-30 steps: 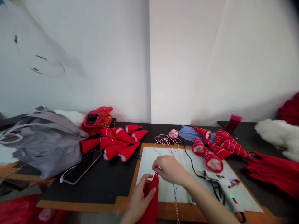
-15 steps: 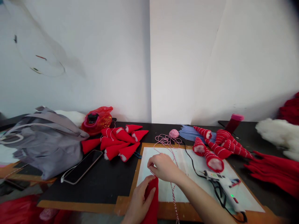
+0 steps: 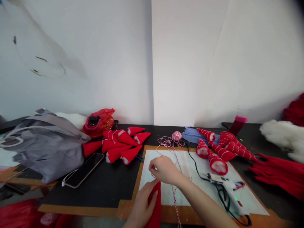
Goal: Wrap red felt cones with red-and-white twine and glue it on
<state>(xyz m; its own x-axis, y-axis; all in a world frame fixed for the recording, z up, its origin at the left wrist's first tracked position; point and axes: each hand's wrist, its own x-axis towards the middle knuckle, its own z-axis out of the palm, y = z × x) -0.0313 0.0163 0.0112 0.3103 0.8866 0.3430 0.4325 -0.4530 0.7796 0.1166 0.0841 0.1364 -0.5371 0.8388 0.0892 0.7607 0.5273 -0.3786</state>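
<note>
The left hand (image 3: pixel 142 204) is curled around a red felt cone (image 3: pixel 155 205), with its fingers lying flat against the side. The cone is pointing up over the front edge of a white sheet (image 3: pixel 163 198), and its bottom is cut off by the edge of the view. The right hand (image 3: pixel 165 169) is bending over just above the cone's tip, with its fingers curled in and close together. A red and white string (image 3: pixel 175 198) is running under this hand, but the fingers are hiding that spot, so I cannot tell if the hand is gripping it. The string is going up across the sheet to a loose tangle beside a string ball (image 3: pixel 176 136). To the right, a glue gun (image 3: pixel 225 186) is lying on the sheet, and striped red cones (image 3: pixel 217 164) are lying beyond it. To the left, plain red cones (image 3: pixel 123 146) are lying in a heap on the black worktop (image 3: pixel 78 196), near a phone (image 3: pixel 83 169) and a grey bag (image 3: pixel 45 152).
</note>
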